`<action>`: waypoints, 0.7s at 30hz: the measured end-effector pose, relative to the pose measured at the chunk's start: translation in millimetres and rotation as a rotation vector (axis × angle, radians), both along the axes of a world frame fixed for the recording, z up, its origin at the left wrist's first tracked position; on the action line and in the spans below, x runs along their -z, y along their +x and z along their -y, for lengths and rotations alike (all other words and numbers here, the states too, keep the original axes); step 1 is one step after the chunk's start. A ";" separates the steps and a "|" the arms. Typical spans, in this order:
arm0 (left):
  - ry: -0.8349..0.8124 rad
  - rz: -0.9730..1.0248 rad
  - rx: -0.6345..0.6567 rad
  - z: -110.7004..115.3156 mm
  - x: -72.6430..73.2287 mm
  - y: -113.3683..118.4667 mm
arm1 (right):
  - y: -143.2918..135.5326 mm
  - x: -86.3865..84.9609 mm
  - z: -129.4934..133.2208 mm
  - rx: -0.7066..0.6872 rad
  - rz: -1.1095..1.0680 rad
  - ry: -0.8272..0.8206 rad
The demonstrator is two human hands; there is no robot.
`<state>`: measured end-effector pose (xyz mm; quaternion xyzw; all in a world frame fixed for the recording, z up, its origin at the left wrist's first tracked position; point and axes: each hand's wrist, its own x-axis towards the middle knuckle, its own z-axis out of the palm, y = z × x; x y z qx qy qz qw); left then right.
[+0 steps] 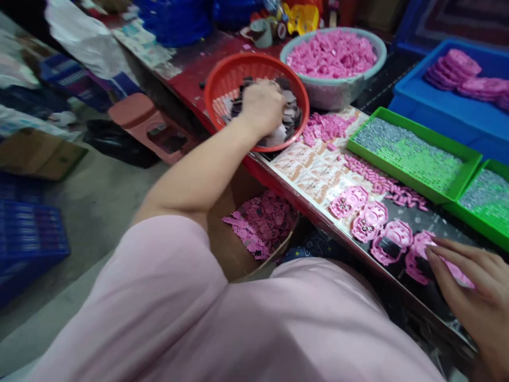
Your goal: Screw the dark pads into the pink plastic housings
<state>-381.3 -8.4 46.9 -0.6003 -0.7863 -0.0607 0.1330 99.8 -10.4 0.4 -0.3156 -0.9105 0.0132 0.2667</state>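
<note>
While the left arm stretches far out, the left hand (260, 106) sits inside the red basket (222, 79), fingers curled down into the dark chips (292, 114). Clenched over some, looks like, but the grasp itself is hidden under the knuckles. Chips lie right beneath and just beyond that hand. Behind the basket, further out: grey bowl (338, 93) of pink bits. Box (234, 249) of pink parts sits under the forearm, below the table edge.

Right hand (473, 297) is close to the body, flat and released, fingertips (431, 254) resting on the last pink shell (417, 257) in a row; three more shells (369, 220) run away from it toward the basket, row axis slanting to the left hand. Right hand is far nearer the shells, left nearer the chips. Green trays (413, 154) lie beyond the right hand. Wrist cut off at the frame edge; blur hides shell detail.
</note>
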 end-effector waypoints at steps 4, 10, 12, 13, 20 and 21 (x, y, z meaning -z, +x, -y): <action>0.145 0.091 0.261 22.5 0.7 33.1 | -11.3 -7.0 4.5 -0.027 0.011 0.009; 0.046 0.435 0.831 51.1 47.3 143.4 | -27.1 -6.0 10.9 -0.073 -0.016 -0.001; -0.031 0.483 0.954 53.1 59.3 166.5 | -27.7 -6.1 13.1 -0.075 -0.009 -0.010; -0.042 0.506 0.986 52.9 63.3 173.8 | -27.3 -6.1 13.9 -0.076 -0.006 -0.019; 0.159 0.285 1.112 47.1 75.7 187.8 | -18.8 -3.1 16.8 -0.068 -0.014 -0.046; 0.188 0.217 1.133 47.1 78.0 188.5 | -15.2 0.7 15.3 -0.055 -0.018 -0.057</action>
